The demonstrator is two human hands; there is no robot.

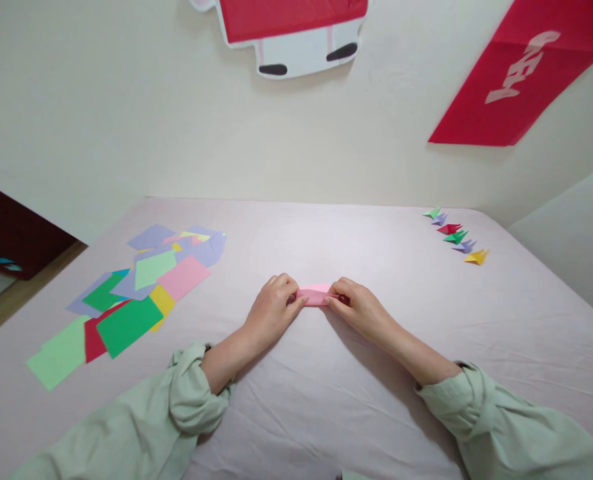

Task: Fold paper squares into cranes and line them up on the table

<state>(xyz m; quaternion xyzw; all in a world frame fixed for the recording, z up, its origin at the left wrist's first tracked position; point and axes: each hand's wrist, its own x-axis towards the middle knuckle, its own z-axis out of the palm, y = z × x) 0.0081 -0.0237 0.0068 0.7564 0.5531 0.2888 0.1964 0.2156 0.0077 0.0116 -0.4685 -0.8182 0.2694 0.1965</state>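
Both hands are down on the cloth, meeting in the middle. The left hand (271,308) has its fingers curled in, thumb and fingertips pinching the left end of the pink paper (314,294). The right hand (359,308) mirrors it, fingers bunched and nipping the right end. The pink paper is a narrow folded strip lying flat between the two hands, touching both. Only its middle shows, because the fingers cover each end. It sits on the cloth (326,400) at the centre of the table, straight ahead of the person.

Pale green sleeves (186,393) are rolled back from both wrists, and the forearms angle in from the bottom corners.

Out to the left, well apart from the hands, lies a loose spread of flat sheets (131,293) in green, lilac, pink, yellow and red. They overlap one another, and a light green one sits nearest the table's edge. Out to the right and farther back, also well apart, is a short slanting row of small folded pieces (455,235) in green, lilac, red and yellow, one after another.

Beyond the table is a cream wall. A red banner (516,73) with white lettering hangs at the upper right, and a red and white cutout (296,33) is at the top centre, cropped by the frame.
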